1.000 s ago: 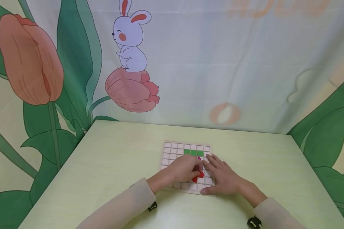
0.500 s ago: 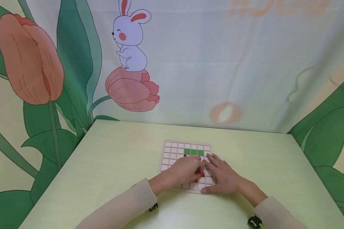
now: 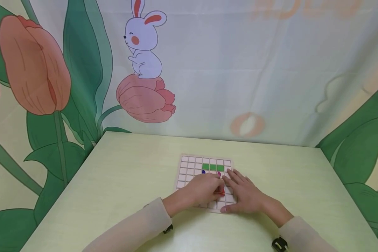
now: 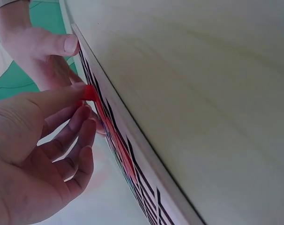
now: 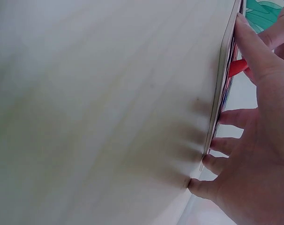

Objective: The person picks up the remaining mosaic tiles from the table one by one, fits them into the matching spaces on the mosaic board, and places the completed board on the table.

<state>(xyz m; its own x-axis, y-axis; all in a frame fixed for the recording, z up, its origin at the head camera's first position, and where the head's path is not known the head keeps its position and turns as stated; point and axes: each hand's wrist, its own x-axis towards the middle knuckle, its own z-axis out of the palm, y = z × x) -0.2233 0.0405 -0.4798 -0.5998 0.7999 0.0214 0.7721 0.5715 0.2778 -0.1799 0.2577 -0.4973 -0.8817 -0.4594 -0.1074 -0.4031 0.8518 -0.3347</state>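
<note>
A pale board (image 3: 183, 172) with a square grid lies on the table. Its far part carries a row of green squares (image 3: 212, 167), with a blue bit (image 3: 203, 172) and a magenta bit (image 3: 219, 173) just nearer. My left hand (image 3: 204, 187) reaches over the board and pinches a small red piece (image 4: 89, 93) between thumb and index finger, against the grid; its kind is unclear. More red (image 4: 117, 138) shows along the board beside it. With fingers spread and fairly straight, my right hand (image 3: 247, 194) rests on the board's right edge. The left hand covers the middle of the grid.
The light yellow-green table (image 3: 129, 168) extends around the board. Behind it hangs a cloth backdrop (image 3: 204, 70) printed with tulips and a rabbit. Dark straps (image 3: 279, 244) show at the sleeve cuffs.
My left hand has shifted slightly over the red area, hiding more of the red and uncovering the blue bit. My right hand has stayed at the board's edge.
</note>
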